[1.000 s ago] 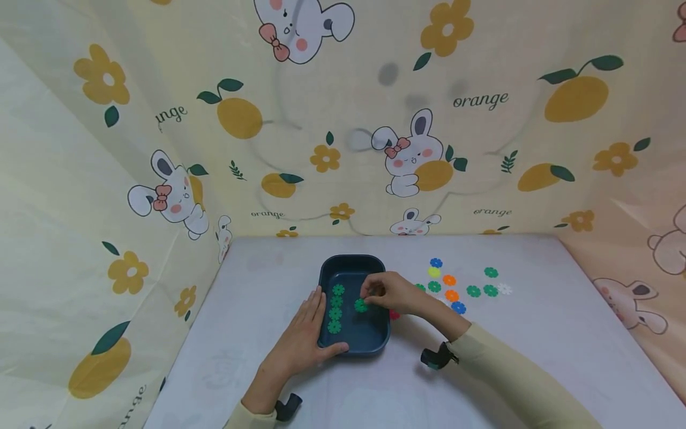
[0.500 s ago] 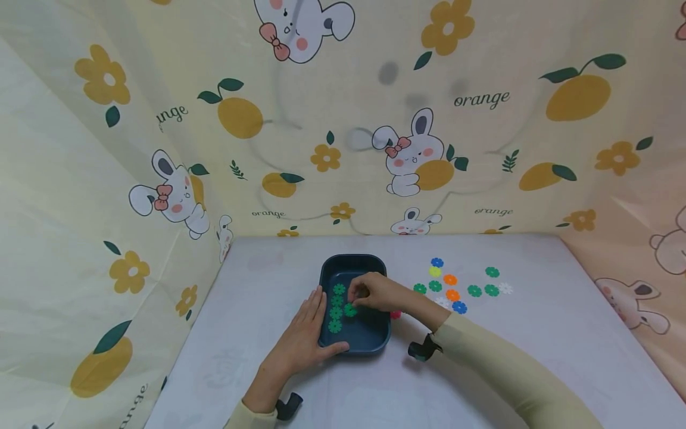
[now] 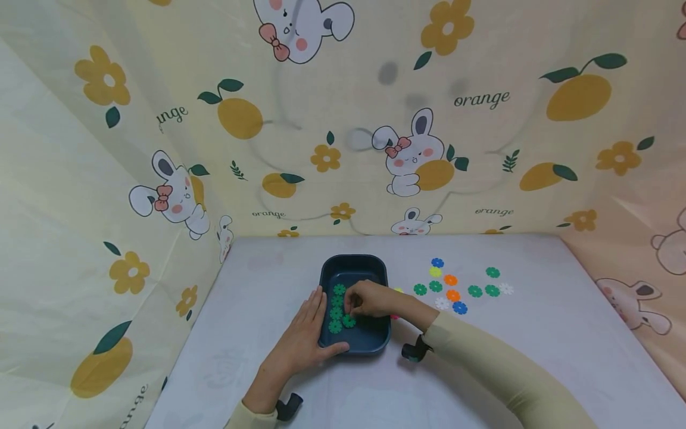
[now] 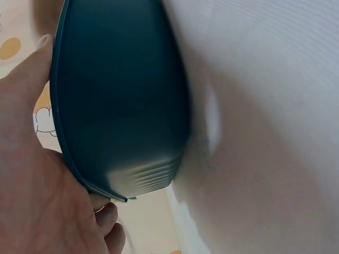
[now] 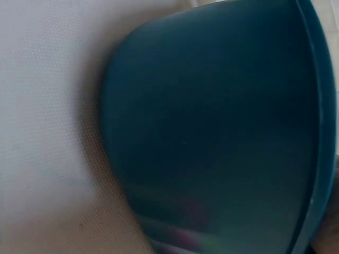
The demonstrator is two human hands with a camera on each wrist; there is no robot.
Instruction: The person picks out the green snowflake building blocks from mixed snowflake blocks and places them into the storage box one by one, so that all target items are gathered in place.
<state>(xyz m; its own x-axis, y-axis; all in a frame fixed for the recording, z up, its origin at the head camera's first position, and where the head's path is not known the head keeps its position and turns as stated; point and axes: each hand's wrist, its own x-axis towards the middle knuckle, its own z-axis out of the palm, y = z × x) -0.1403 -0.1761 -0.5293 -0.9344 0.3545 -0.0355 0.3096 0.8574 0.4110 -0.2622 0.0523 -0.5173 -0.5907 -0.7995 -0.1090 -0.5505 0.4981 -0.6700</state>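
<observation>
Clock as in the head view, 12 pointing away from the person. Tray [image 3: 370, 339] sits mid-table [image 3: 241, 310]. Done: four green flower pieces [image 3: 336, 313] in a column down its 9 o'clock side. In work: fifth green piece [image 3: 349, 322], inside the tray at 3 o'clock of the lowest one; can't tell if they touch. Right hand [image 3: 371, 299] pinches it at the fingertips, going by the head view; its wrist view shows mostly tray wall. Left hand [image 3: 301, 336] lies straight-fingered along the rim at 8 to 9 o'clock, thumb at 6 to 7; looks like steadying.

Remaining: five loose greens [image 3: 474, 291] at about 3 o'clock of the tray, so greens look roughly half in. Blue [image 3: 460, 307], orange [image 3: 452, 295], yellow [image 3: 435, 271], white [image 3: 506, 288] and red [image 3: 395, 316] pieces are out there too; none visible in the tray.
</observation>
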